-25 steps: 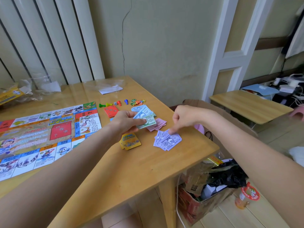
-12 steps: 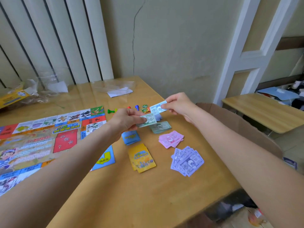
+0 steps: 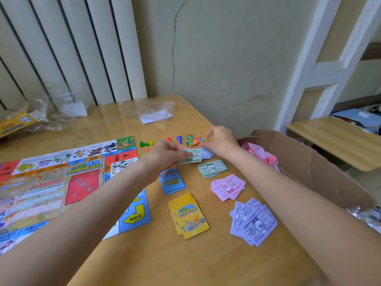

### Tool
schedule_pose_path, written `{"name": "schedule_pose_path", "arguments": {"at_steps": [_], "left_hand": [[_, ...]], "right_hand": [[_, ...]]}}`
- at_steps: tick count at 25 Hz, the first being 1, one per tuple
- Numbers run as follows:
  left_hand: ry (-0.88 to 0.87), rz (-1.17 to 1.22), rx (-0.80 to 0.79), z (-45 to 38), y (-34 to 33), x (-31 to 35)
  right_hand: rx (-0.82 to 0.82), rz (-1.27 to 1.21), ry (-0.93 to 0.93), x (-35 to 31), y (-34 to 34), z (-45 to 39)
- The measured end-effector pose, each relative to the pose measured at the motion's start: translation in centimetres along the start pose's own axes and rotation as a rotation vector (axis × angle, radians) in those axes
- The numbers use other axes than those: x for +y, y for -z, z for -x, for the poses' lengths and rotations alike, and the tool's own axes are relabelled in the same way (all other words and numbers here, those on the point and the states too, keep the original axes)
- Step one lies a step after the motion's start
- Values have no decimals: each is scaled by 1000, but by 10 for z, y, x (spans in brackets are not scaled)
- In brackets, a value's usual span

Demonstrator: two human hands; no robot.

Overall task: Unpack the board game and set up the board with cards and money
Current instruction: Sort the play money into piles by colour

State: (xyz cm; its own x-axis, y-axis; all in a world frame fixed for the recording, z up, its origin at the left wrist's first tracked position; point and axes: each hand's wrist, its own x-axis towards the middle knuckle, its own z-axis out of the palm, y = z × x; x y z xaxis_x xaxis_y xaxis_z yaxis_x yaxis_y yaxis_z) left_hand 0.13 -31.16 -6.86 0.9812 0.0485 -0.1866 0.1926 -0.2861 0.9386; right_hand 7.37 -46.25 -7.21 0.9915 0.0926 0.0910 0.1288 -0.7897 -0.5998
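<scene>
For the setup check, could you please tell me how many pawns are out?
4: green pawn, yellow pawn, red pawn, blue pawn, rowed beyond the board's corner; hands may hide others.

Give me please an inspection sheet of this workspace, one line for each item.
Surface: wooden table, partly covered.
Job's things: board unfolded; blue cards; yellow cards; green notes, pink notes, purple notes in separate piles; pawns.
Clutter: plastic bags; game box.
Grips: left hand holds bills; right hand lays a note down.
Cables: nothing seen.
Surroundings: cardboard box; side table.
</scene>
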Motion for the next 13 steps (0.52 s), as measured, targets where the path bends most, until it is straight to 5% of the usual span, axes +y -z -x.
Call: {"name": "schedule_pose_path", "arguments": {"at_steps": [5, 13], "left_hand": [[-61, -104, -66, -7, -31, 5], [-327, -699, 155, -5, -53, -5]], "right_hand": [[-29, -188, -27, 12, 28, 5], [-223, -60, -26, 36, 22, 24]]}}
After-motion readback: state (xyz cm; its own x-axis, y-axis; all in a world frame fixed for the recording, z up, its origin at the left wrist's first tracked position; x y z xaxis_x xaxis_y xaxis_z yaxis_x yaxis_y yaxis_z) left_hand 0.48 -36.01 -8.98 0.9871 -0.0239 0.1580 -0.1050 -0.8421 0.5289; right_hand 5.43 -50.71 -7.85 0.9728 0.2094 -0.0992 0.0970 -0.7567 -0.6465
